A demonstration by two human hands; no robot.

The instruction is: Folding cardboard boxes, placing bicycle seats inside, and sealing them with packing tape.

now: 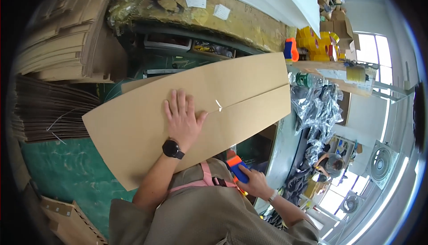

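Cardbd pc [223, 127] is plain brn w/ slit [256, 96], white mark [218, 105].

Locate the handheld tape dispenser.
In the head view, below and right of centre: the blue-and-orange tape dispenser is in the right hand, beside the pink strap, just below the cardboard carton.

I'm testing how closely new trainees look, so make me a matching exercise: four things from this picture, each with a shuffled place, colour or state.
1. Left hand
2. Wristwatch
3. Right hand
4. Waist strap

A. Pink
B. Gripping an orange-and-blue tool
C. Black
D. Flat on the cardboard

Pairs: 1-D, 2-C, 3-B, 4-A
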